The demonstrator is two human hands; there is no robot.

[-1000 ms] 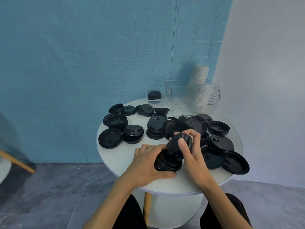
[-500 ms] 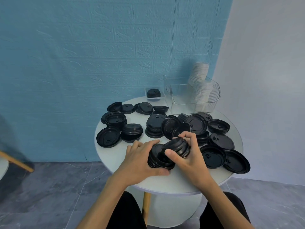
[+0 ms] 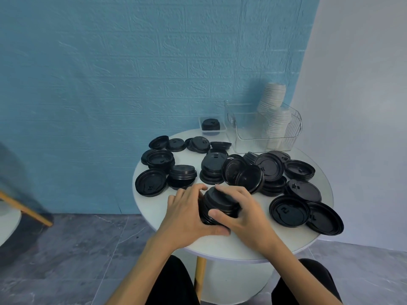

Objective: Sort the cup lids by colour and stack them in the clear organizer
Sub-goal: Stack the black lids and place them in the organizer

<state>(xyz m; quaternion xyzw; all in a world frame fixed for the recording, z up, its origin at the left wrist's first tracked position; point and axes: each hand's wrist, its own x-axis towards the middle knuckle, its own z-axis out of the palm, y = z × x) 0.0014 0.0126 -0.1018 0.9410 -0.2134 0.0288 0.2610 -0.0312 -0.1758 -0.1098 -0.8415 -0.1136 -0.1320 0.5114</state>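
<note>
Both hands grip one stack of black lids (image 3: 218, 204) near the front of the round white table (image 3: 233, 243). My left hand (image 3: 187, 214) curls round its left side and bottom. My right hand (image 3: 242, 212) wraps its top and right side. Several more black lids and short stacks (image 3: 211, 166) lie spread across the table. The clear organizer (image 3: 248, 128) stands at the back right, with tall leaning stacks of white lids (image 3: 275, 115) in its right part.
A small clear tray with a black lid stack (image 3: 211, 124) sits at the table's back edge by the blue wall. Two flat black lids (image 3: 323, 217) overhang the right rim. A wooden leg (image 3: 24, 209) shows at the far left.
The tilted upper lids in my right hand have come down onto the stack in my left hand. Both hands now close round one joined stack, lower and nearer the table.
</note>
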